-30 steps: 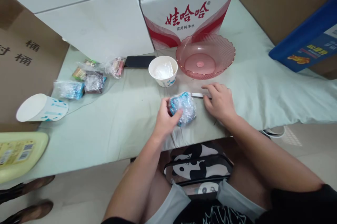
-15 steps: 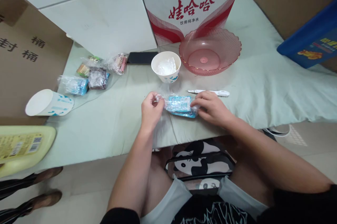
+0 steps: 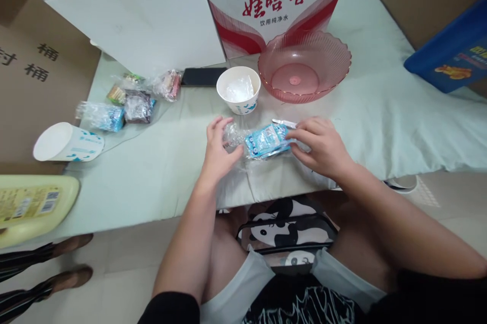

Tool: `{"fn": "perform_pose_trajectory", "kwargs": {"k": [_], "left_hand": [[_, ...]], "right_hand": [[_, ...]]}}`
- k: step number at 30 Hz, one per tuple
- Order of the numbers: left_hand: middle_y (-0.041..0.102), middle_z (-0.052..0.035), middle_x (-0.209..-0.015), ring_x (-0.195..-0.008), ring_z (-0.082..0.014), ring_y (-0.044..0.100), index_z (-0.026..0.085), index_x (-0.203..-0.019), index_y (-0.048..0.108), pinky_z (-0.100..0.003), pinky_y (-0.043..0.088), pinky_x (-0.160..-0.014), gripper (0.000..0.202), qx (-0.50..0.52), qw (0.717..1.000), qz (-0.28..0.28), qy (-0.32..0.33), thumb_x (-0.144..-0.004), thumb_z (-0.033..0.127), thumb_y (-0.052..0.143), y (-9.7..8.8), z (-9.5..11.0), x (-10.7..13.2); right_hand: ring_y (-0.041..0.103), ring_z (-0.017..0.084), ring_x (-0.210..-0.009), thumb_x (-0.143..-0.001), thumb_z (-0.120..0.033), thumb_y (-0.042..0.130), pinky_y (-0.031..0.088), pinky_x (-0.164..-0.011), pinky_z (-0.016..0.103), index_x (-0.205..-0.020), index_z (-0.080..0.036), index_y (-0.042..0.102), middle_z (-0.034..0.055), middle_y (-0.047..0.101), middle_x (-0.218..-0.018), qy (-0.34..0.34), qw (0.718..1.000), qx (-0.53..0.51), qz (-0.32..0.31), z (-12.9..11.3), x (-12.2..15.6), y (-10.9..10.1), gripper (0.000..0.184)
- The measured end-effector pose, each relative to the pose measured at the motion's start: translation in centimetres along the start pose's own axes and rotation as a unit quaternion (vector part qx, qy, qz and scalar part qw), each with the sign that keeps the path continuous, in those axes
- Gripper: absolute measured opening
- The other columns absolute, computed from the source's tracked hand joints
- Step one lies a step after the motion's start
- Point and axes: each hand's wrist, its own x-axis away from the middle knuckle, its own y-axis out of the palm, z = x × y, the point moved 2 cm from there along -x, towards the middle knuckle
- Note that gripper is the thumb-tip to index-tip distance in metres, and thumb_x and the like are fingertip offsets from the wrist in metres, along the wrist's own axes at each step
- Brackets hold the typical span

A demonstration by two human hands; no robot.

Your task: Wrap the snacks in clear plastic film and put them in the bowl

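Blue printed packets (image 3: 267,140) lie in loose clear plastic wrap (image 3: 234,135) near the cloth's front edge. My left hand (image 3: 220,150) is open at the wrap's left end, thumb and fingers spread apart; whether it touches the film is hard to tell. My right hand (image 3: 321,144) has its fingertips and thumb closed on the right end of the packets. Behind the packets lies a slim white craft knife (image 3: 283,123), its handle hidden by my right hand. Just beyond, a paper cup (image 3: 243,107) stands upright with crumpled clear plastic (image 3: 239,89) in it.
A pink ribbed bowl (image 3: 304,93) and a black phone (image 3: 203,76) lie farther back, before white cartons (image 3: 281,7). Wrapped packets (image 3: 139,107) and a tipped paper cup (image 3: 85,147) are at left. A yellow jug (image 3: 34,207) and a blue container (image 3: 449,55) flank the table.
My left hand has let go of the plastic wrap and spread its fingers. The packets have tilted and moved slightly right, with my right hand now covering the knife's handle.
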Motion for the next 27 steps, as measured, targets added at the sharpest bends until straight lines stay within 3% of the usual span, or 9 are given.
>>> {"fn": "perform_pose_trajectory", "kwargs": {"k": [2,4,7,9,11,14,17,21,27], "left_hand": [[0.058,-0.0092,-0.131,-0.117,-0.0238,0.061,0.026,-0.13,0.059,-0.032,0.055,-0.083,0.058,-0.036,0.999,-0.013,-0.003,-0.074,0.019,0.07,0.0,0.1,-0.2],[0.065,-0.0034,-0.101,-0.091,-0.0185,0.063,0.024,-0.126,0.061,-0.03,0.052,-0.075,0.049,-0.057,0.998,-0.005,-0.032,-0.078,0.021,0.069,-0.3,0.3,-0.3],[0.055,0.003,-0.073,-0.065,-0.0139,0.051,0.021,-0.1,0.067,-0.028,0.045,-0.067,0.018,-0.061,0.995,0.017,-0.078,-0.083,0.028,0.067,-0.6,0.6,-0.6],[0.054,0.0013,-0.073,-0.069,-0.0146,0.052,0.02,-0.081,0.065,-0.028,0.045,-0.07,0.011,-0.061,0.994,0.047,-0.073,-0.084,0.03,0.067,-0.7,0.8,-0.7],[0.056,-0.0019,-0.081,-0.079,-0.0165,0.056,0.02,-0.072,0.063,-0.029,0.047,-0.075,0.018,-0.038,0.994,0.076,-0.062,-0.084,0.031,0.069,-0.6,0.9,-0.8],[0.06,-0.0043,-0.088,-0.085,-0.0182,0.059,0.02,-0.075,0.061,-0.028,0.052,-0.072,0.027,0.094,0.987,0.036,-0.127,-0.086,0.043,0.067,0.1,1.0,-0.5],[0.067,-0.0049,-0.101,-0.094,-0.0192,0.064,0.021,-0.084,0.057,-0.028,0.056,-0.074,0.035,0.235,0.951,-0.062,-0.192,-0.079,0.05,0.077,0.8,1.6,0.0],[0.069,-0.0039,-0.116,-0.109,-0.0199,0.067,0.024,-0.096,0.05,-0.029,0.056,-0.088,0.054,0.311,0.925,-0.11,-0.189,-0.061,0.027,0.091,1.1,2.4,0.5],[0.07,-0.0016,-0.12,-0.101,-0.0151,0.069,0.025,-0.097,0.046,-0.03,0.055,-0.093,0.06,0.391,0.883,-0.094,-0.241,-0.054,0.009,0.084,2.2,2.9,0.6]], "right_hand": [[0.066,0.025,-0.101,-0.089,-0.014,0.058,0.048,-0.088,0.04,-0.09,-0.024,0.067,0.0071,0.073,-0.101,-0.044,0.999,0.009,0.018,-0.7,0.0,-0.8,0.013],[0.067,0.023,-0.099,-0.089,-0.013,0.056,0.047,-0.084,0.037,-0.086,-0.023,0.067,0.0073,0.074,-0.104,-0.079,0.997,-0.012,-0.02,-1.4,0.1,-1.5,0.015],[0.062,0.017,-0.071,-0.093,-0.019,0.052,0.04,-0.065,0.032,-0.091,-0.023,0.068,0.0033,0.073,-0.084,-0.072,0.975,-0.046,-0.206,-2.3,0.4,-1.8,0.017],[0.056,0.016,-0.058,-0.098,-0.028,0.048,0.03,-0.057,0.031,-0.093,-0.024,0.069,0.0013,0.069,-0.071,-0.028,0.944,-0.041,-0.325,-2.5,0.7,-1.4,0.022],[0.053,0.016,-0.053,-0.102,-0.033,0.044,0.024,-0.054,0.032,-0.093,-0.025,0.069,0.0012,0.066,-0.064,0.024,0.926,-0.002,-0.376,-2.5,0.9,-0.9,0.028],[0.056,0.018,-0.057,-0.102,-0.032,0.043,0.026,-0.053,0.032,-0.097,-0.024,0.069,0.0041,0.07,-0.074,0.068,0.939,0.06,-0.332,-2.3,0.9,0.0,0.028],[0.066,0.023,-0.085,-0.1,-0.026,0.046,0.045,-0.067,0.035,-0.106,-0.023,0.07,0.0093,0.073,-0.103,0.047,0.967,0.049,-0.244,-2.4,0.8,1.2,0.025],[0.061,0.032,-0.119,-0.093,-0.015,0.052,0.051,-0.097,0.048,-0.126,-0.023,0.067,0.0136,0.066,-0.133,0.036,0.983,0.025,-0.177,-2.4,0.9,2.6,0.036],[0.057,0.038,-0.131,-0.083,-0.019,0.063,0.051,-0.105,0.055,-0.144,-0.019,0.056,0.0174,0.058,-0.147,0.072,0.98,0.0,-0.183,-1.4,0.8,3.5,0.061]]}}
